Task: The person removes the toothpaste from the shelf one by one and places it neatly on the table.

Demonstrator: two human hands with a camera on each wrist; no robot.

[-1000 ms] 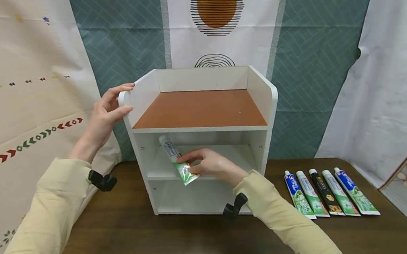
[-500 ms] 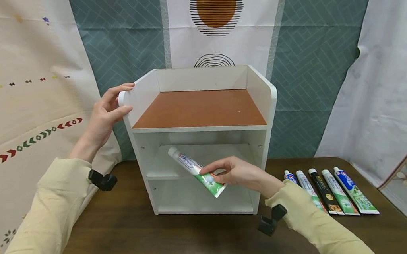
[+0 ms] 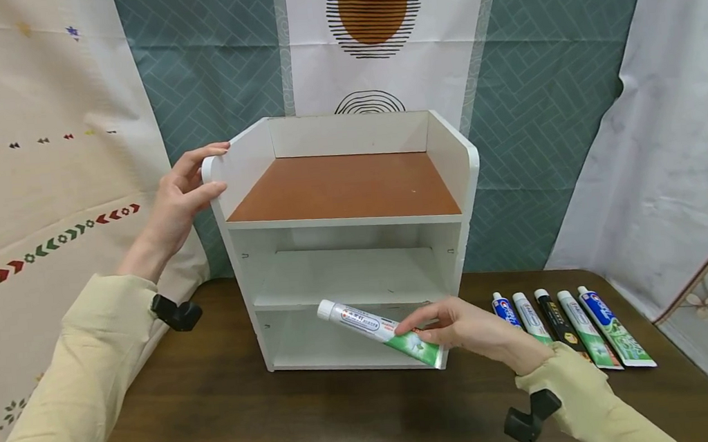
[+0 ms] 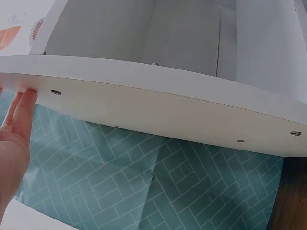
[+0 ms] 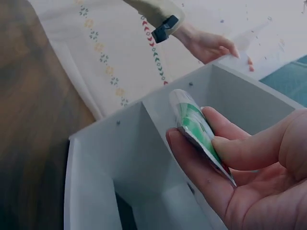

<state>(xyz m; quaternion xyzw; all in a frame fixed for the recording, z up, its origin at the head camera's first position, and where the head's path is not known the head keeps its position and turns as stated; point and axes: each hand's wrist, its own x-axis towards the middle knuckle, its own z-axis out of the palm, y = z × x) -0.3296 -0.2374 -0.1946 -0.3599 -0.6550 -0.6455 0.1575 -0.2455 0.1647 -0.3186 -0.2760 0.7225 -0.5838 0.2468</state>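
Observation:
A white and green toothpaste tube (image 3: 362,323) is pinched near its flat end by my right hand (image 3: 471,330), in front of the shelf's lower compartment. Its cap points to the left. In the right wrist view the tube (image 5: 193,122) lies between thumb and fingers. My left hand (image 3: 174,204) grips the upper left side panel of the small white shelf (image 3: 344,218), thumb at the front edge and fingers over the top. The left wrist view shows fingers (image 4: 25,112) against the panel's outer face. The shelf has a brown top board (image 3: 345,187) and two open compartments below.
Several toothpaste tubes (image 3: 615,325) lie side by side at the right of the dark wooden table (image 3: 320,425), partly behind the right forearm. Patterned cloths (image 3: 211,66) hang behind and beside the table.
My right hand has drawn the toothpaste tube from the upper compartment out, down and to the right, turning it closer to level. The left hand keeps its grip on the shelf.

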